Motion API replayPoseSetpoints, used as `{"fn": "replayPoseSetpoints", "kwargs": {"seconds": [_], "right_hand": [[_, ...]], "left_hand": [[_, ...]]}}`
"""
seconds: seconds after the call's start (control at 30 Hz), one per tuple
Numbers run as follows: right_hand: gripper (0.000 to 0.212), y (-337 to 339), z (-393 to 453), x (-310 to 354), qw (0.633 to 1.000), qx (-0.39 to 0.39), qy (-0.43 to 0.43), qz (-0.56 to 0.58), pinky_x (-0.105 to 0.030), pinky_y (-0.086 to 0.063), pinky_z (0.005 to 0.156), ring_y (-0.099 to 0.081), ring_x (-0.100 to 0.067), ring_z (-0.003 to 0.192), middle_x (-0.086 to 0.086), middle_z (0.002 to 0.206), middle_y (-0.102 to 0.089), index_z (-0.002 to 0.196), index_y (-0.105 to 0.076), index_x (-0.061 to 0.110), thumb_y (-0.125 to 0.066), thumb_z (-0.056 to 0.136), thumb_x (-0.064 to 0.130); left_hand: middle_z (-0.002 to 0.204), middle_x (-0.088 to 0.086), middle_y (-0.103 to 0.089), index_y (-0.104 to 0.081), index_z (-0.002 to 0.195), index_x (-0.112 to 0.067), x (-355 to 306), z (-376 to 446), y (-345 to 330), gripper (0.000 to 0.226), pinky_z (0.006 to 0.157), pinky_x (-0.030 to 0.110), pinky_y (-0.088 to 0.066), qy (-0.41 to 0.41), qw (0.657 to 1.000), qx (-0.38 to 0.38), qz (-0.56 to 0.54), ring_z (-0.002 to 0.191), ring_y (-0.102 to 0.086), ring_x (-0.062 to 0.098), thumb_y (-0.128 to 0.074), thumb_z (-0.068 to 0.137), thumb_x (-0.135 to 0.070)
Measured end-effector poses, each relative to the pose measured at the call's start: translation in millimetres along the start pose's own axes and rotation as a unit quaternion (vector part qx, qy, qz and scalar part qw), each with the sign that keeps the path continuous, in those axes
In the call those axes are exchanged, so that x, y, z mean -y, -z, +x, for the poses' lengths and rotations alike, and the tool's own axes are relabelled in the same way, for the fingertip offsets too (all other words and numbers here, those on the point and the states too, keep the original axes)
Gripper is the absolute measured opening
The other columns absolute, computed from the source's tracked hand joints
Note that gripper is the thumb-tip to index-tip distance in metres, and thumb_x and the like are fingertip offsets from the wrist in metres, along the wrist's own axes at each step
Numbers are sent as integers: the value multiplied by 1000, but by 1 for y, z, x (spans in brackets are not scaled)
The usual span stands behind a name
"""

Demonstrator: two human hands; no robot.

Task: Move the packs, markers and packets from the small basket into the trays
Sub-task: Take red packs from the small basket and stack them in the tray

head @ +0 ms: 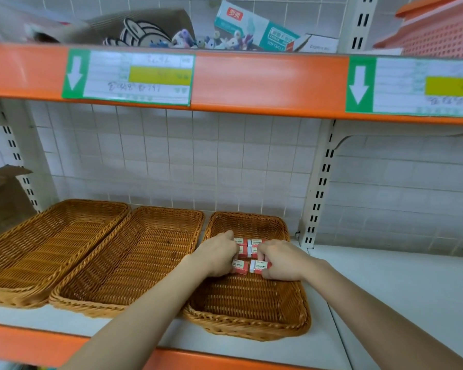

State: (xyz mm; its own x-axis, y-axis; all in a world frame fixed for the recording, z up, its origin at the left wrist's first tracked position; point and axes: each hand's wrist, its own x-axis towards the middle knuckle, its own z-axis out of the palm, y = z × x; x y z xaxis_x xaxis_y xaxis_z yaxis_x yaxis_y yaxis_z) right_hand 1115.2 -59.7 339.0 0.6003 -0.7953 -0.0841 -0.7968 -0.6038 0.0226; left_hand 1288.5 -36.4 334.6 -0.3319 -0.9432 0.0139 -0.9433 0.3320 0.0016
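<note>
We see three trays of woven wicker, the left (46, 244), the middle (134, 257) and the right (249, 308), their strands ribbed and rough with a faint sheen. The small packs (258, 265) look like smooth printed card, red and white. The shelf board (385, 279) is matt pale painted metal, its edge strip (265, 84) glossy orange, carrying glossy paper labels (129, 76). Behind stands a white wire grid (171, 161).

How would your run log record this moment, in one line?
left hand and right hand: gripping red packs | place: right wicker tray | other two trays: empty
</note>
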Motion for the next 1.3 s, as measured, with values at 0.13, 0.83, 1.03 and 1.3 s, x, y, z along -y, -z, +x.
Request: {"fn": "replayPoseSetpoints", "kwargs": {"seconds": [0.13,0.83,1.03,1.3], "right_hand": [[41,4,5,2,999,-33,-10,-2,-32,-41,91,-45,-21,114,-6,125,-50,122,-49,13,-62,88,31],[36,-7,10,13,997,-44,-53,-24,-33,-43,80,-55,-25,106,-6,124,-49,126,-48,13,-57,94,27],[25,-4,4,19,997,-41,-45,-53,-35,-46,78,-56,-24,99,-6,114,-54,115,-60,10,-44,99,22],[33,1,-10,26,994,-5,-74,-81,-39,-35,97,-47,-22,112,-4,121,-59,123,-60,16,-42,99,28]], "left_hand": [[124,9,-51,-57,123,-8,5,6,3,42,89,33,-49,24,1000,-10,1,110,-54,24,-66,88,-29],[120,10,-56,-56,122,-7,4,9,-7,33,84,30,-46,-2,998,-44,-36,106,-57,23,-58,94,-22],[116,9,-59,-61,113,-9,2,6,-10,23,84,32,-47,-28,997,-67,2,105,-58,24,-53,96,-21],[118,11,-56,-57,120,-7,-2,0,-7,29,84,32,-46,-53,998,-29,15,105,-56,25,-48,98,-25]]}}
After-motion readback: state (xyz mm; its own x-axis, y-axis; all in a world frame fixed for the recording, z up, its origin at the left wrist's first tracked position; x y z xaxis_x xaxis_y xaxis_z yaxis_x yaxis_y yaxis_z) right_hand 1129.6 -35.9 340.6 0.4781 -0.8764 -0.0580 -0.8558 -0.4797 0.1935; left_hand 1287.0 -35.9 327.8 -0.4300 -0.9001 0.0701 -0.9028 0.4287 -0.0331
